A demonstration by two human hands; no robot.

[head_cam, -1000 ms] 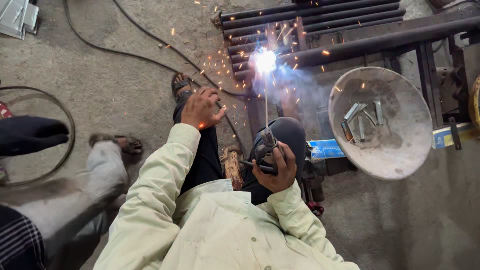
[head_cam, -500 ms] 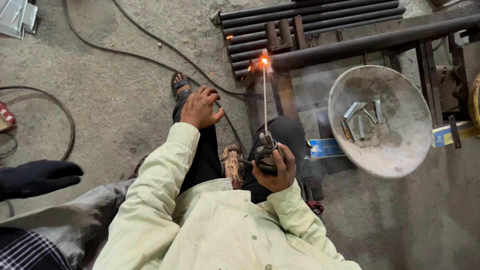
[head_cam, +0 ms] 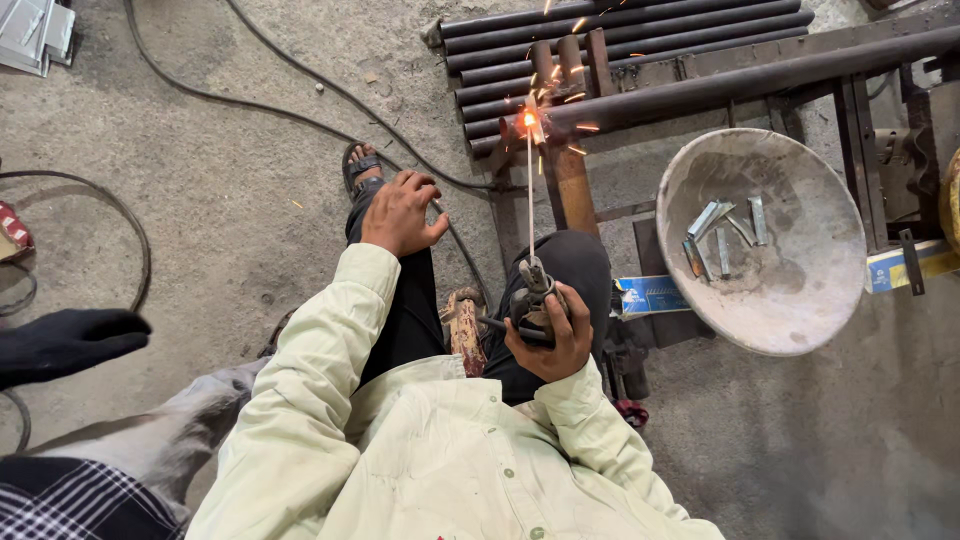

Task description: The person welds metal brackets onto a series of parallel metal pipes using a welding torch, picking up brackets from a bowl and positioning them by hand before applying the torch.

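Right hand [head_cam: 548, 335] clamped on electrode holder [head_cam: 532, 298] | rod tip sparking at steel pipe [head_cam: 740, 75] joint | left hand [head_cam: 402, 212] spread on knee | best kept short-arced, steady.

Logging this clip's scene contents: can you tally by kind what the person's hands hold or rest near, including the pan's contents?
Electrode holder with welding rod, in right hand: 1
Round metal pan: 1
Bent metal pieces in pan: about 5
Left hand, resting on knee: holds 0
Total: about 7
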